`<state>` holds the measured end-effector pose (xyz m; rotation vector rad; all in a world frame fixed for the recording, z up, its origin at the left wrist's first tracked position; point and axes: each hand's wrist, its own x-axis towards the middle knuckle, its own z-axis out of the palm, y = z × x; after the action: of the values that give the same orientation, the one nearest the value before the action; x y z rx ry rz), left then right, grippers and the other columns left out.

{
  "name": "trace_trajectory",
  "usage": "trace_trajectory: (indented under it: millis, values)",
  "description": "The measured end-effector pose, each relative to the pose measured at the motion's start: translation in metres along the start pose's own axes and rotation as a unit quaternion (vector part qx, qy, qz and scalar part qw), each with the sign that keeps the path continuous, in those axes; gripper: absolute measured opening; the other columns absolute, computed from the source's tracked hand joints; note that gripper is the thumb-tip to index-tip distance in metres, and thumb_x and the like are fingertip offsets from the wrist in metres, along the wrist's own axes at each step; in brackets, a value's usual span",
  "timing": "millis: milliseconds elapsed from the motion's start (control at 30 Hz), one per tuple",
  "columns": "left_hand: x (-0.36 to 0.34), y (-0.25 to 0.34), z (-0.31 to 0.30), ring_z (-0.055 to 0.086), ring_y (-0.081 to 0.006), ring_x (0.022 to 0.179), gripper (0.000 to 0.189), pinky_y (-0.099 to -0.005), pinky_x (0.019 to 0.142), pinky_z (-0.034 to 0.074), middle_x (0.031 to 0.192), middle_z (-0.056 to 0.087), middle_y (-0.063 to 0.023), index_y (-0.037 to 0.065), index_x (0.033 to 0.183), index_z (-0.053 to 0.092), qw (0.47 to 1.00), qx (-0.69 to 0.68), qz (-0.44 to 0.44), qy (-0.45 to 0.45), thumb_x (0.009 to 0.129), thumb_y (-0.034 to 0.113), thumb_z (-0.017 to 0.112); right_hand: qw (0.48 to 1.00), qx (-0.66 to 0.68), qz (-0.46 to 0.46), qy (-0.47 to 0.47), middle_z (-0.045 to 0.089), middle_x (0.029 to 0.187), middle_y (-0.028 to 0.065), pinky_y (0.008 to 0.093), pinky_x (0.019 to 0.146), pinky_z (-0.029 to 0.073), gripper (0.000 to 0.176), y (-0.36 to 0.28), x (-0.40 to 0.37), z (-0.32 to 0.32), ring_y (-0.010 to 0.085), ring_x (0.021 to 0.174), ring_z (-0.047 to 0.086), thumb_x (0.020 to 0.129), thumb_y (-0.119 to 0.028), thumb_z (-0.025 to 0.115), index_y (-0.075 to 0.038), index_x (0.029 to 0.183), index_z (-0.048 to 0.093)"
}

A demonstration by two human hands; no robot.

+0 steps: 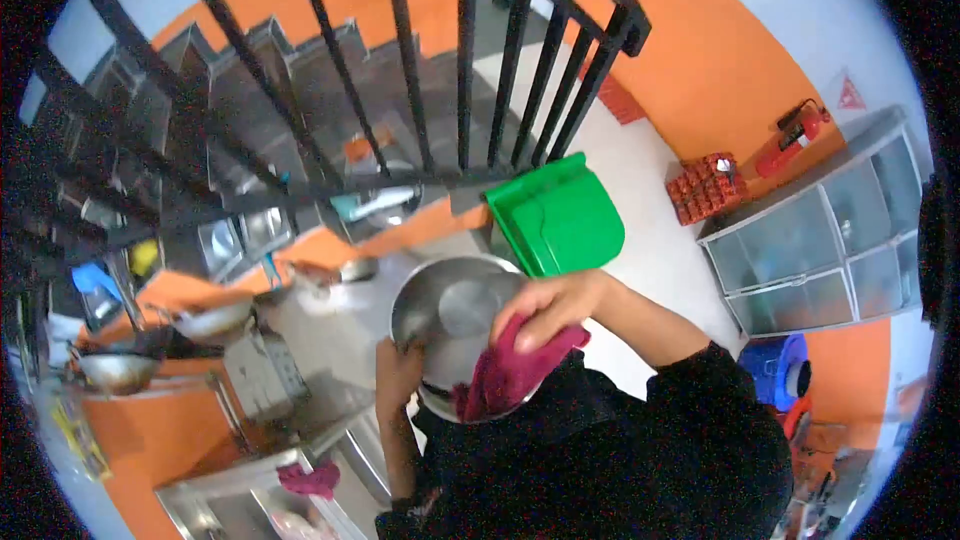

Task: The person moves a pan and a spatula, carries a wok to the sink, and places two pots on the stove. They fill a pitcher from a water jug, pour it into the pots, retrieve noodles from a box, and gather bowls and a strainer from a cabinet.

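Note:
A round, deep stainless steel bowl (418, 302) is held tilted in front of my body, its shiny inside facing up toward me. My left hand (401, 368) grips the bowl at its left side, with the fingertips partly hidden. Bunched in my right hand (548, 312) is a dark red cloth (512, 372). The cloth hangs over the bowl's right and near side and covers part of the inside and rim.
Black railings (465, 70) and stairs rise ahead. Beyond the bowl stands a green bin (570, 225). Woks (118, 370) and a metal counter (335, 365) are at left. Another red cloth (310, 480) lies lower left. A glass-door cabinet (790, 275) and fire extinguisher (795, 140) are at right.

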<state>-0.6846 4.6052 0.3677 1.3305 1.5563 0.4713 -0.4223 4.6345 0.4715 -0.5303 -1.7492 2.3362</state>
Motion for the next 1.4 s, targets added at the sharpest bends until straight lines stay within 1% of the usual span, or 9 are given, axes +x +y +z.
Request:
trace_trajectory:
  millis: [267,567,667,733,867,1067,1133,1300,1400]
  values:
    - [0.013,-0.025,0.024,0.058,-0.0247,0.083,0.033,-0.0347,0.075,0.045,0.093,0.062,-0.0195,-0.009,0.098,0.057,0.983,-0.121,-0.103,0.092,0.076,0.015,0.064,0.698,0.162,-0.497,0.489,0.051,0.120,0.0128,0.0365,0.095,0.039,0.048,-0.079,-0.046,-0.069,0.0247,0.108,0.050,0.090,-0.036,0.046,-0.001,0.124,0.044]
    - [0.037,0.004,0.059,0.058,-0.0240,0.086,0.036,-0.0358,0.079,0.044,0.097,0.062,-0.0169,-0.009,0.103,0.056,0.957,-0.182,-0.138,0.181,0.075,0.010,0.066,0.577,0.130,-0.653,0.472,0.050,0.123,0.0151,0.0382,0.092,0.042,0.052,-0.040,-0.154,-0.291,0.0267,0.110,0.049,0.090,-0.039,0.041,-0.003,0.127,0.042]
    - [0.037,0.037,0.067,0.057,-0.0227,0.084,0.031,-0.0336,0.079,0.043,0.095,0.063,-0.0148,-0.008,0.103,0.057,0.967,-0.191,-0.073,0.150,0.078,0.009,0.063,0.505,-0.194,-0.398,0.741,0.059,0.101,0.0135,0.0348,0.079,0.042,0.033,-0.044,-0.125,-0.378,0.0262,0.089,0.055,0.088,-0.031,0.044,-0.005,0.100,0.061]
    - [0.039,0.042,0.075,0.057,-0.0211,0.084,0.029,-0.0323,0.079,0.043,0.094,0.063,-0.0130,-0.006,0.103,0.058,0.980,-0.082,-0.094,0.156,0.079,0.009,0.061,0.515,-0.395,-0.119,0.751,0.051,0.119,0.0196,0.0380,0.101,0.029,0.048,-0.043,-0.131,-0.411,0.0344,0.111,0.047,0.092,-0.037,0.037,0.001,0.118,0.051]
    - [0.045,0.058,0.082,0.056,-0.0183,0.083,0.026,-0.0305,0.078,0.042,0.094,0.063,-0.0097,-0.003,0.102,0.060,0.965,-0.228,-0.059,0.114,0.079,0.009,0.061,0.646,-0.377,-0.056,0.661,0.053,0.116,0.0222,0.0352,0.098,0.031,0.044,-0.057,-0.164,-0.457,0.0309,0.114,0.046,0.092,-0.031,0.034,0.002,0.115,0.052]
    - [0.047,0.071,0.087,0.055,-0.0190,0.083,0.028,-0.0316,0.077,0.043,0.094,0.062,-0.0113,-0.003,0.100,0.059,0.983,-0.061,-0.129,0.111,0.077,0.013,0.067,0.660,-0.397,0.190,0.608,0.065,0.083,0.0179,0.0404,0.070,0.050,0.032,-0.095,-0.167,-0.443,0.0293,0.077,0.065,0.083,-0.019,0.041,0.003,0.095,0.060]
    - [0.059,0.050,0.088,0.056,-0.0204,0.083,0.031,-0.0320,0.078,0.043,0.096,0.061,-0.0119,-0.003,0.101,0.058,0.984,0.042,-0.171,0.028,0.077,0.014,0.067,0.522,-0.547,0.180,0.629,0.064,0.079,0.0216,0.0436,0.066,0.051,0.031,-0.092,-0.158,-0.427,0.0313,0.073,0.065,0.080,-0.019,0.043,0.002,0.078,0.065]
    - [0.076,0.019,0.101,0.056,-0.0262,0.087,0.042,-0.0374,0.076,0.045,0.104,0.056,-0.0177,-0.007,0.111,0.051,0.987,-0.133,-0.089,0.020,0.075,0.010,0.066,0.506,-0.464,0.060,0.725,0.058,0.095,0.0236,0.0477,0.081,0.044,0.034,-0.038,-0.160,-0.283,0.0380,0.092,0.056,0.086,-0.030,0.046,-0.001,0.101,0.053]
    - [0.085,0.035,0.112,0.056,-0.0278,0.090,0.042,-0.0383,0.079,0.045,0.108,0.054,-0.0191,-0.008,0.110,0.049,0.986,-0.133,-0.102,-0.011,0.074,0.006,0.065,0.775,-0.276,-0.078,0.563,0.055,0.109,0.0206,0.0449,0.088,0.041,0.039,0.068,-0.170,-0.174,0.0331,0.103,0.053,0.089,-0.032,0.046,0.002,0.108,0.050]
